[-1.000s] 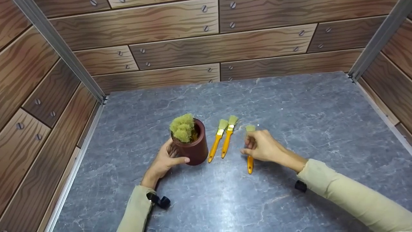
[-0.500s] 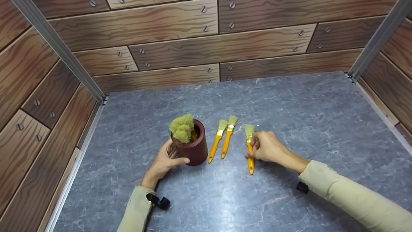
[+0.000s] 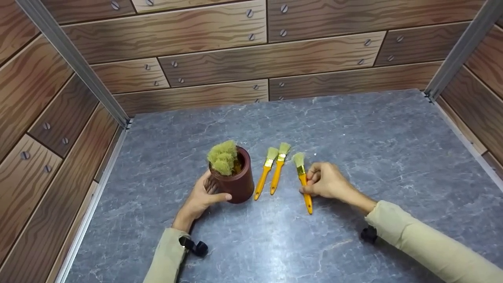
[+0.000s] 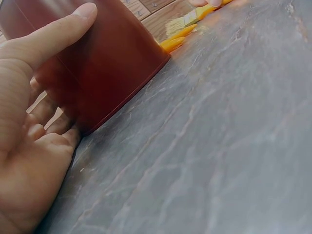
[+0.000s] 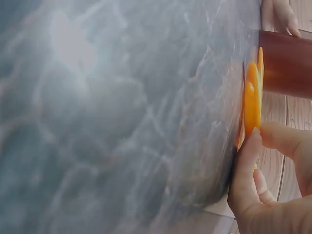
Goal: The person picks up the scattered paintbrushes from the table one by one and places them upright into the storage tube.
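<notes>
My left hand holds a dark red-brown cylindrical cup, its thumb along the near side and its fingers curled round the left. The cup stands on the table, as the left wrist view shows. Bushy pale bristles stick out of its top, with bits of orange inside. My right hand pinches the orange handle of a paintbrush between thumb and fingers; its bristles point away from me. Two similar paintbrushes, a left one and a right one, lie side by side between cup and right hand.
The grey marbled table is bounded by a wood-patterned wall at the back and others at the sides. Metal posts stand at both back corners.
The right-hand paintbrush has turned, its bristle end swinging left and its handle end slightly right. The right hand has shifted slightly right. The left hand and cup stay put.
</notes>
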A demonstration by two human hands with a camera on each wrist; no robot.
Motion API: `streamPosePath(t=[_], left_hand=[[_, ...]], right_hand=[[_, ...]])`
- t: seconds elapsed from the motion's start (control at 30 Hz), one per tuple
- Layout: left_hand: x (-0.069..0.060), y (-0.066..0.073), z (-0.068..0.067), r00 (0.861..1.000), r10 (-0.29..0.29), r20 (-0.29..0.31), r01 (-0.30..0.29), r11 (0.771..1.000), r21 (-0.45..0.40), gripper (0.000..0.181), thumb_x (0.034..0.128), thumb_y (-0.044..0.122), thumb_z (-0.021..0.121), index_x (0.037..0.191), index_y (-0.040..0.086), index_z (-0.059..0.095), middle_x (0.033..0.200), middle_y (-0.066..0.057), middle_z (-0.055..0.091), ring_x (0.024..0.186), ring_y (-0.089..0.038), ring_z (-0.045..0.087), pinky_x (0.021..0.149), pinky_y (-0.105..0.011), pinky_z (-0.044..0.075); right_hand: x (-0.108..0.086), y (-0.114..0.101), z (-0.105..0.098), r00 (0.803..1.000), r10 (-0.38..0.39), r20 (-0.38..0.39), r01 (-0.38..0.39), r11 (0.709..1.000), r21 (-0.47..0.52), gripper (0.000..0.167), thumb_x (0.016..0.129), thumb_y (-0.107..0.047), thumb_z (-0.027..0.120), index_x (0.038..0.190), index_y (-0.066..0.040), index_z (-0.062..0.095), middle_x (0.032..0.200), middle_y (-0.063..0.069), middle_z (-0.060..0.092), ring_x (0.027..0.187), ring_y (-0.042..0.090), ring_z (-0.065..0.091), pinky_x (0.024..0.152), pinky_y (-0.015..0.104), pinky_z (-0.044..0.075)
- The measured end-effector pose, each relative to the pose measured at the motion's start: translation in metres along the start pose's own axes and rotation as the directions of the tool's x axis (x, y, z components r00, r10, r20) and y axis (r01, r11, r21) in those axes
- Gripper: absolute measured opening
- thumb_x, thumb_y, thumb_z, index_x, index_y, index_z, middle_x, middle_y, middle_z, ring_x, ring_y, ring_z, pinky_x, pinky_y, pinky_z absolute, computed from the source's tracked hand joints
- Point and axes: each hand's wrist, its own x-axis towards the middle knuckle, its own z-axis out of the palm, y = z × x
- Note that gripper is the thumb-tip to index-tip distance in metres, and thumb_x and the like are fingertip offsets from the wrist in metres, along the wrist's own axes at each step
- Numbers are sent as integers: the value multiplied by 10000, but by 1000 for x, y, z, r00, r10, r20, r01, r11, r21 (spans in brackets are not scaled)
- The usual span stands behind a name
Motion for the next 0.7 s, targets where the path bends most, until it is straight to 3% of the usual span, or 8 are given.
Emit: streamPosePath(t=[0.23, 0.47, 0.7], left_hand=[[0, 1, 0, 1000, 1, -9, 0, 1000, 10, 987, 795, -2, 928, 1627, 52, 401, 1639, -147, 486, 1570, -256, 403, 1301, -314, 340], [0, 0, -1, 1000, 2, 2, -2, 1000, 9, 983, 803, -7, 921, 1632, 61, 396, 1634, -139, 493, 1566, -234, 409, 1295, -308, 348], [0, -1, 0, 1000, -5, 0, 5, 1000, 3, 963, 813, -7, 914, 1625, 44, 398, 1623, -136, 506, 1545, -194, 437, 1295, -302, 348]], right_hand=[[-1, 1, -2, 1000, 17, 19, -20, 987, 159, 372, 783, -82, 949, 965, -25, 629, 755, 16, 709, 662, 119, 676, 586, 274, 632], [-7, -18, -15, 996, -71, 45, 56, 960, 274, 345, 843, -47, 892, 1076, 46, 656, 897, 86, 705, 739, 169, 698, 696, 332, 677], [-11, -50, -33, 978, -195, 70, 161, 928, 336, 318, 909, -28, 817, 1176, 98, 697, 1024, 155, 721, 856, 204, 741, 800, 342, 679]])
